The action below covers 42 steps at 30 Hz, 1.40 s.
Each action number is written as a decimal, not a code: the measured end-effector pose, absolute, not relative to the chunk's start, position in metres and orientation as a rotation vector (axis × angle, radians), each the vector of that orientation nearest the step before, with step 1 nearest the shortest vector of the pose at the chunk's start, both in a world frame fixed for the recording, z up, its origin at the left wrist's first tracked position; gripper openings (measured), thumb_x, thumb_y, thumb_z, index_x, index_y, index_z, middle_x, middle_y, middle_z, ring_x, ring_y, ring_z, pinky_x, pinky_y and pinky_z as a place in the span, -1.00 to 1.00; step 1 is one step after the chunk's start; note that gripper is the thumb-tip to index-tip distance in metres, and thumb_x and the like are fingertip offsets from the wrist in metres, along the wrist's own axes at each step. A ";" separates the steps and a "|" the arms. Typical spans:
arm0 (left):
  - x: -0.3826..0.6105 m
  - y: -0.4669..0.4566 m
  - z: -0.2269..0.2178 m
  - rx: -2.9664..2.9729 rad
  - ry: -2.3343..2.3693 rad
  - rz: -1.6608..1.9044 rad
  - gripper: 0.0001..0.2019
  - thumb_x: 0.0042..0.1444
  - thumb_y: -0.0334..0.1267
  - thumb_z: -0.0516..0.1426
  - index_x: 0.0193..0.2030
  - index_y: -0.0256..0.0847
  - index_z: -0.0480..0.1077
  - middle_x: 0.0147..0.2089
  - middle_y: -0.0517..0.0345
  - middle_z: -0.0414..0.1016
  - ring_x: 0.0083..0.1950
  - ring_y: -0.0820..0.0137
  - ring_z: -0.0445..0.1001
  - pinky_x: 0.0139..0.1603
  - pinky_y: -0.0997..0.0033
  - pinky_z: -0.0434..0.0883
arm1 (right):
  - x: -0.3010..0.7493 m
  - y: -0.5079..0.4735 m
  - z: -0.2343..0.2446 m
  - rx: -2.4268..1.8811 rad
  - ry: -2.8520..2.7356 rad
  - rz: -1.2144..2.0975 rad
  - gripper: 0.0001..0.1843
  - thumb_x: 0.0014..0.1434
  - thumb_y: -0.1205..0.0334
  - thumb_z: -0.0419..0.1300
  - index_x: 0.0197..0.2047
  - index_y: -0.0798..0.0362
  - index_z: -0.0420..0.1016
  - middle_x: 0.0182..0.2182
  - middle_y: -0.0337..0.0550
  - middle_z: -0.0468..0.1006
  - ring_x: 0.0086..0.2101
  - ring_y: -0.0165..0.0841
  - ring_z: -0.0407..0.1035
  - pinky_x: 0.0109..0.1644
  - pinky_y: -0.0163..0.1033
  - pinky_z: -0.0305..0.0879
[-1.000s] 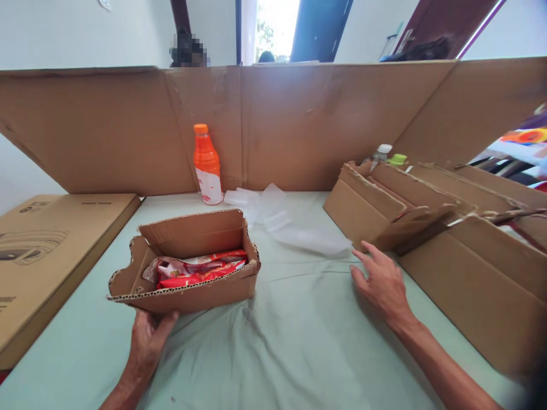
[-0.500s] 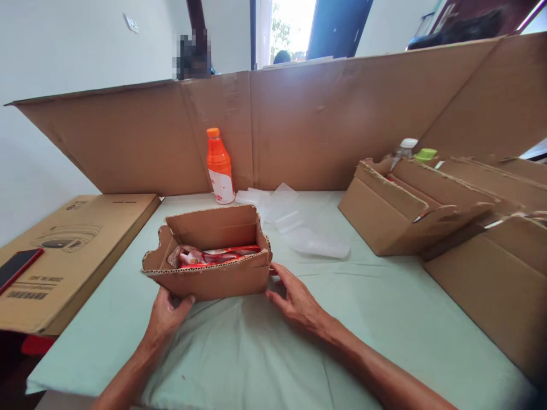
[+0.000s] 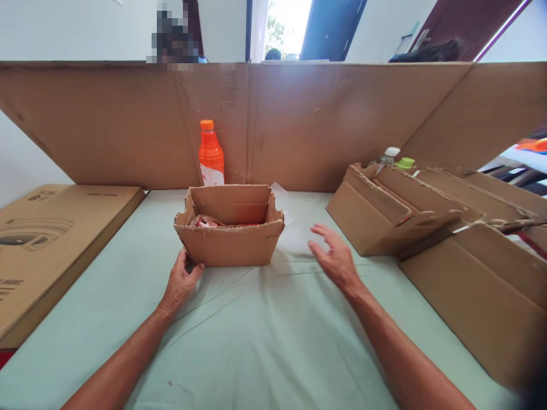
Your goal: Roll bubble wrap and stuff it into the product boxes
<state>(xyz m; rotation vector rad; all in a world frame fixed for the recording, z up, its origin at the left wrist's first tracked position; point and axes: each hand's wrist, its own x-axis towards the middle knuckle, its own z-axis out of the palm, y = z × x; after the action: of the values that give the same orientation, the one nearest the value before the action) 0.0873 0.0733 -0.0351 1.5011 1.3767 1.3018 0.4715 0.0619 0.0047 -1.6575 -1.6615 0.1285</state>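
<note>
Grips small cardboard box [image 3: 231,247] by lower left corner with left hand [image 3: 182,280]; holds right hand [image 3: 337,262] empty, with fingers parted, right of box near translucent plastic [image 3: 294,230]. Finds box upright over green cloth [image 3: 273,336], in front of orange bottle [image 3: 211,151].

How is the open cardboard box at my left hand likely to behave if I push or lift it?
The cardboard box looks wider than tall, so it would probably slide rather than tip. Its walls are corrugated with ragged rims, so they may flex if squeezed. The shiny packet inside sits low, so it probably stays in.
</note>
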 end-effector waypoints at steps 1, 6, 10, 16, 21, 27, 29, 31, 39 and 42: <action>0.086 0.071 -0.036 1.499 1.379 1.301 -0.61 0.03 -0.11 0.19 -0.02 -0.22 0.30 -0.19 0.15 0.43 -0.16 0.32 0.43 -0.12 0.34 0.39 | 0.490 0.062 0.005 -1.816 -1.619 0.102 -0.52 0.22 0.07 0.12 0.15 0.06 0.48 0.20 0.09 0.48 0.19 -0.06 0.35 0.24 0.07 0.27; 0.088 0.067 -0.034 1.506 1.418 1.305 -0.70 0.00 -0.18 0.20 -0.14 -0.19 0.30 -0.27 0.22 0.37 -0.26 0.37 0.35 -0.26 0.41 0.31 | 0.536 0.062 -0.009 -2.266 -1.469 0.109 -0.49 0.16 0.05 0.16 0.08 0.19 0.52 0.03 0.27 0.58 0.04 0.10 0.44 0.14 0.18 0.28; 0.090 0.069 -0.033 1.541 1.440 1.313 -0.71 -0.02 -0.16 0.18 -0.15 -0.19 0.30 -0.29 0.22 0.36 -0.25 0.35 0.36 -0.26 0.40 0.32 | 0.528 0.068 -0.023 -2.189 -1.438 0.187 -0.56 0.18 0.08 0.15 0.06 0.09 0.53 -0.07 0.06 0.65 -0.02 -0.08 0.48 0.11 0.00 0.30; 0.090 0.067 -0.033 1.589 1.488 1.316 -0.71 -0.04 -0.16 0.17 -0.16 -0.19 0.32 -0.34 0.25 0.34 -0.32 0.37 0.32 -0.31 0.40 0.30 | 0.515 0.070 -0.027 -2.034 -1.342 0.274 -0.58 0.10 -0.02 0.23 -0.04 0.03 0.57 -0.12 0.01 0.65 -0.03 -0.07 0.44 0.14 0.03 0.22; 0.091 0.070 -0.034 1.589 1.492 1.328 -0.65 -0.05 -0.16 0.17 -0.10 -0.21 0.35 -0.36 0.24 0.37 -0.34 0.36 0.34 -0.32 0.38 0.33 | 0.501 0.072 -0.023 -1.781 -1.284 0.439 -0.46 0.06 -0.01 0.23 0.08 0.07 0.50 -0.28 -0.08 0.62 -0.24 -0.22 0.48 -0.07 -0.11 0.36; 0.090 0.040 -0.023 1.508 1.671 1.457 -0.33 0.04 -0.18 0.19 0.32 -0.17 0.19 0.27 -0.12 0.35 0.21 0.09 0.40 0.10 0.12 0.42 | 0.483 0.038 -0.003 -1.476 -1.301 0.664 -0.38 0.05 -0.15 0.25 0.05 0.10 0.50 -0.30 -0.11 0.59 -0.29 -0.30 0.46 -0.15 -0.18 0.40; 0.093 0.014 -0.020 1.584 1.768 1.509 -0.28 0.11 -0.19 0.19 0.41 -0.08 0.10 0.39 -0.13 0.23 0.31 0.02 0.33 0.17 0.02 0.41 | 0.476 0.010 0.003 -1.434 -1.342 0.768 -0.51 0.05 -0.14 0.28 -0.10 0.07 0.56 -0.30 -0.12 0.60 -0.28 -0.29 0.46 -0.13 -0.17 0.40; 0.099 -0.013 -0.020 1.837 1.703 1.507 -0.31 0.16 -0.24 0.17 0.43 -0.06 0.10 0.40 -0.12 0.22 0.36 0.00 0.28 0.27 -0.10 0.34 | 0.468 -0.020 0.006 -1.419 -1.383 0.881 -0.64 0.08 -0.08 0.28 -0.22 0.04 0.56 -0.32 -0.15 0.59 -0.29 -0.29 0.44 -0.13 -0.18 0.38; 0.149 -0.050 -0.025 2.312 0.966 0.810 -0.11 0.07 -0.40 0.16 0.51 -0.05 -0.13 0.45 -0.19 0.16 0.44 0.01 0.21 0.38 -0.17 0.26 | 0.431 -0.099 0.001 -1.399 -1.484 1.192 -0.77 0.19 0.07 0.19 -0.38 0.04 0.44 -0.44 -0.23 0.45 -0.36 -0.36 0.32 -0.25 -0.28 0.27; 0.168 -0.048 -0.021 2.164 0.878 0.733 -0.09 0.05 -0.40 0.16 0.52 -0.08 -0.16 0.38 -0.15 0.30 0.36 0.08 0.33 0.32 -0.05 0.34 | 0.426 -0.109 0.003 -1.401 -1.525 1.279 -0.79 0.21 0.10 0.18 -0.36 0.04 0.44 -0.43 -0.24 0.44 -0.35 -0.37 0.31 -0.25 -0.30 0.23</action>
<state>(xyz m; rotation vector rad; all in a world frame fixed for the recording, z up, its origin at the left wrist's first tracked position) 0.1681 -0.0476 -0.0212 2.1640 0.8777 0.7328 0.4262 -0.1090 0.0028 -1.4015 -1.5253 1.2787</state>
